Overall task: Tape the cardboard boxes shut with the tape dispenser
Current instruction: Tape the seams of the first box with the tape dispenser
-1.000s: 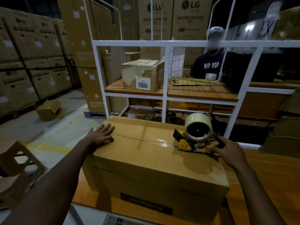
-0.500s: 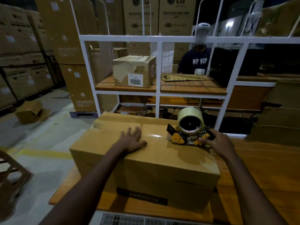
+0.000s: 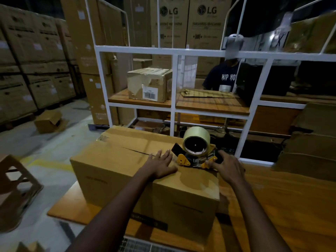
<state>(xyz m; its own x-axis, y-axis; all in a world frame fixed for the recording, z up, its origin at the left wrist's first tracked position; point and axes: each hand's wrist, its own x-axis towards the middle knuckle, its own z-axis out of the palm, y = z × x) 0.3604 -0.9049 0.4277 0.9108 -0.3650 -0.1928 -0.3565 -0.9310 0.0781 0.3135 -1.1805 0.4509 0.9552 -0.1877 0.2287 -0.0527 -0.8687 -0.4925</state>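
- Pressing flat on the cardboard box (image 3: 127, 160) top, the left hand (image 3: 160, 166) has straight fingers.
- Right hand (image 3: 227, 168) grips the tape dispenser (image 3: 194, 151) at the box's right end.

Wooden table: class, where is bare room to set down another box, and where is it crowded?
Bare table lies right of the cardboard box, bordered by the flat cardboard stack; a narrow strip left. Crowded: the box top's right end, with left hand, tape dispenser, right hand.

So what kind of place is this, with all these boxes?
Probably a warehouse packing area: tall LG cartons at the back, more stacked boxes along the left, and a tape dispenser on a cardboard box on the wooden bench.
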